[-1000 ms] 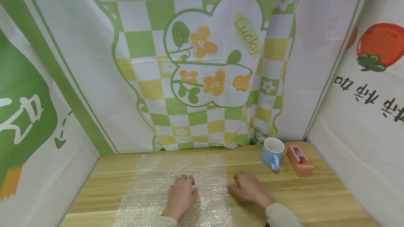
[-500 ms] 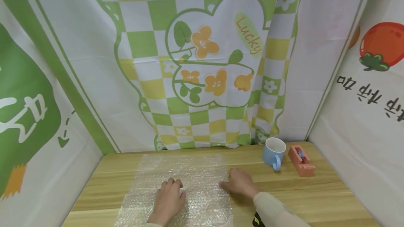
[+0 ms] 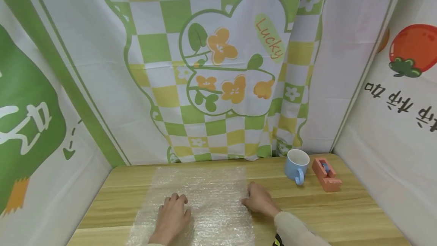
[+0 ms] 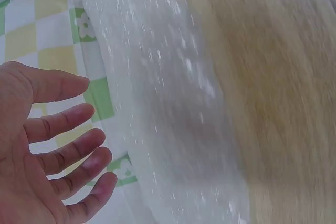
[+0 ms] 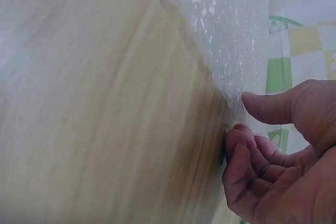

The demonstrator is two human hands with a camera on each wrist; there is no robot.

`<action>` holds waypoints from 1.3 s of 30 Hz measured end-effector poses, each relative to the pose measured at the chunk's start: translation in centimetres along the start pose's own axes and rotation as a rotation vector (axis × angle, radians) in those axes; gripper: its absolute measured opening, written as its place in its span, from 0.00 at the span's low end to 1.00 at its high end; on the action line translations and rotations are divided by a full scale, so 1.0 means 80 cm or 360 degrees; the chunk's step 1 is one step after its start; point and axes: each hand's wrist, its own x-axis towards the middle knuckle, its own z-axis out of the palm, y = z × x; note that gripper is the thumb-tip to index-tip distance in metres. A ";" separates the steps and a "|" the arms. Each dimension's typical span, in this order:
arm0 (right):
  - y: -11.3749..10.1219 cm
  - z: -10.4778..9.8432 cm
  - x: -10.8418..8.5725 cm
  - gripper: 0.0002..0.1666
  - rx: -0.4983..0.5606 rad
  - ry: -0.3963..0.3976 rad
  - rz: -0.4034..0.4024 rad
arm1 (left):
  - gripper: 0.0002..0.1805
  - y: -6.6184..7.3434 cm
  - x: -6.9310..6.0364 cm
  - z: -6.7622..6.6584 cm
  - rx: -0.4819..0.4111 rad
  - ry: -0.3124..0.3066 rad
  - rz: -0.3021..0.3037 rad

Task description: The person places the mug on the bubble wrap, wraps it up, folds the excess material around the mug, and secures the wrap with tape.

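A clear sheet of bubble wrap [image 3: 211, 193] lies spread on the wooden table. Its right edge is pinched between the thumb and curled fingers of my right hand [image 3: 258, 199]; the right wrist view shows this hand [image 5: 286, 153] with the wrap's edge [image 5: 223, 40] between thumb and fingertips. Over the left half of the sheet is my left hand [image 3: 170, 215], palm down. In the left wrist view that hand [image 4: 58, 145] has its fingers spread and loosely bent, holding nothing. Whether its fingertips touch the wrap cannot be told.
A light blue mug [image 3: 294, 168] stands at the back right of the table [image 3: 341, 215]. Beside it sits a coral tape dispenser [image 3: 326, 175] with a blue roll. Printed cloth curtains [image 3: 218, 67] rise behind the table and on both sides.
My left hand has moved left across the sheet. My right hand has come left to the wrap's right edge and now pinches it. The sheet has shifted slightly right.
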 end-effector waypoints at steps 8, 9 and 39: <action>0.023 -0.018 -0.008 0.19 -0.0016 0.0131 -0.0014 | 0.12 -0.009 0.000 -0.004 -0.0001 0.0026 0.0012; 0.026 -0.020 -0.009 0.19 -0.0021 0.0140 -0.0004 | 0.12 -0.009 0.001 -0.005 -0.0002 0.0018 0.0010; 0.089 -0.074 -0.012 0.18 -0.0137 0.0177 0.0202 | 0.12 -0.009 -0.007 -0.004 -0.0051 0.0015 0.0009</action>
